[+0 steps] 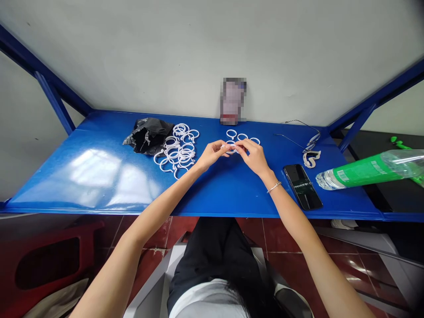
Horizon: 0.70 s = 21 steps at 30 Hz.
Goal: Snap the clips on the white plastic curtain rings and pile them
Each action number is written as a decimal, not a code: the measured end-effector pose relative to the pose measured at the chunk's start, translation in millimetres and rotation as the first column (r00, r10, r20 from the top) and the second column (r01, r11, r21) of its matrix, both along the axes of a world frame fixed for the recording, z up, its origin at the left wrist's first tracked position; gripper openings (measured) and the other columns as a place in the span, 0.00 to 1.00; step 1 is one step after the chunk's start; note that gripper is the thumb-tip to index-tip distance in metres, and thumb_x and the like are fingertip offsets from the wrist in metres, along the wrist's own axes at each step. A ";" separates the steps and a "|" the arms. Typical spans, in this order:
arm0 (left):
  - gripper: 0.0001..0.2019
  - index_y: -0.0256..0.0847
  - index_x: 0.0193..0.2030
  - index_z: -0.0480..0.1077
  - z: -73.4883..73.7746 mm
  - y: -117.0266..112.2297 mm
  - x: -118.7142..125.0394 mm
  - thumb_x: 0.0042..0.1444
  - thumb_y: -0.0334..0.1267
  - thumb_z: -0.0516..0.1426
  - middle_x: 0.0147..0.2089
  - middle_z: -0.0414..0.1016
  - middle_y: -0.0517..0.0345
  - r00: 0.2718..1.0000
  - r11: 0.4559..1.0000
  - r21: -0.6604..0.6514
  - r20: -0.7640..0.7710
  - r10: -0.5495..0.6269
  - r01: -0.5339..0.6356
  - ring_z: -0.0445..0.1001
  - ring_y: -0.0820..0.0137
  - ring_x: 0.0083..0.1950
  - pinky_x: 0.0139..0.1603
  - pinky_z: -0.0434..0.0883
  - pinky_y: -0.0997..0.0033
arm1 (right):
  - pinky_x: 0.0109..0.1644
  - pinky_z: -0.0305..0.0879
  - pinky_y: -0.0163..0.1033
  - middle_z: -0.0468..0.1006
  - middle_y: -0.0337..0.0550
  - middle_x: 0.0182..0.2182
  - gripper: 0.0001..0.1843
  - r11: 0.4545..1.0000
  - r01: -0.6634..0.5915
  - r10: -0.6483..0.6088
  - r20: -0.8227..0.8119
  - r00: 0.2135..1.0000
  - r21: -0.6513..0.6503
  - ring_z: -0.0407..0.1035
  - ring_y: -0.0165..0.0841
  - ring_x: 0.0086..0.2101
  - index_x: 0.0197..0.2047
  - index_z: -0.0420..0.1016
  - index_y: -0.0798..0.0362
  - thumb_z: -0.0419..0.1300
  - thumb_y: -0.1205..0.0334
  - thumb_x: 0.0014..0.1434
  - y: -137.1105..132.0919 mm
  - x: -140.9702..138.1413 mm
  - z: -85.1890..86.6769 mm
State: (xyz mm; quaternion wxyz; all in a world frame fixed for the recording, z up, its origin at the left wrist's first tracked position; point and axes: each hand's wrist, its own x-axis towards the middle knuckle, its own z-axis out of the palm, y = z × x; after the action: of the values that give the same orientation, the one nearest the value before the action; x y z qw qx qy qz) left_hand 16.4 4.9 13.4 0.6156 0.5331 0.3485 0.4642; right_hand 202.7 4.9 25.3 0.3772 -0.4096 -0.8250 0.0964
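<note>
My left hand [212, 155] and my right hand [254, 157] meet above the blue table, with fingertips pinched on a white plastic ring [231, 151] between them. Fingers cover part of that ring, so its clasp is hard to make out. Just beyond my hands, three more white rings [231, 130] lie flat on the table. To the left of my left hand is a loose pile of several white rings [174, 155], some overlapping and some with a visible gap. A crumpled black plastic bag [154, 132] lies against that pile, its mouth facing left.
A blurred phone-like object [232, 101] leans on the wall behind the blue table [198, 198]. At right are eyeglasses [312, 140], a white-banded watch [310, 159], a dark phone [302, 187] and a green-labelled bottle [364, 171]. Blue frame bars [56, 104] rise at both sides.
</note>
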 end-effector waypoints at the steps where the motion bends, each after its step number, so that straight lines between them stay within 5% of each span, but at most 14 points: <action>1: 0.24 0.36 0.36 0.73 0.2 -0.1 0.2 0.49 0.58 0.65 0.40 0.80 0.53 1.000 1.000 -0.001 0.009 0.021 -0.021 0.79 0.67 0.43 0.45 0.74 0.68 | 0.36 0.66 0.39 0.78 0.43 0.31 0.14 1.000 0.009 -0.010 -0.037 0.999 -0.024 0.70 0.35 0.31 0.39 0.75 0.50 0.52 0.52 0.69 0.7 0.4 -0.3; 9: 0.24 0.38 0.43 0.74 -4.5 2.8 0.7 0.48 0.56 0.66 0.42 0.81 0.51 0.984 0.982 0.068 0.029 0.175 -0.176 0.79 0.65 0.45 0.46 0.75 0.67 | 0.36 0.67 0.39 0.78 0.41 0.31 0.16 0.983 -0.035 0.014 -0.118 0.993 -0.181 0.69 0.33 0.29 0.34 0.74 0.50 0.56 0.48 0.66 -3.6 -4.7 4.2; 21: 0.22 0.38 0.45 0.78 -3.8 -4.5 2.0 0.59 0.56 0.59 0.49 0.80 0.49 0.952 0.925 0.347 -0.200 0.233 -0.154 0.79 0.62 0.49 0.46 0.76 0.67 | 0.36 0.66 0.38 0.74 0.41 0.29 0.11 0.976 -0.092 0.090 -0.019 0.996 -0.197 0.67 0.33 0.29 0.33 0.69 0.50 0.55 0.56 0.66 -8.4 -13.7 -7.3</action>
State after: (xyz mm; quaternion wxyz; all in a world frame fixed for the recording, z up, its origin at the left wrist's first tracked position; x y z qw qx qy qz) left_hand 18.4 0.4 9.6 0.4232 0.6423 0.3890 0.5070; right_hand 189.1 -3.5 18.0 0.3340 -0.4063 -0.8274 0.1968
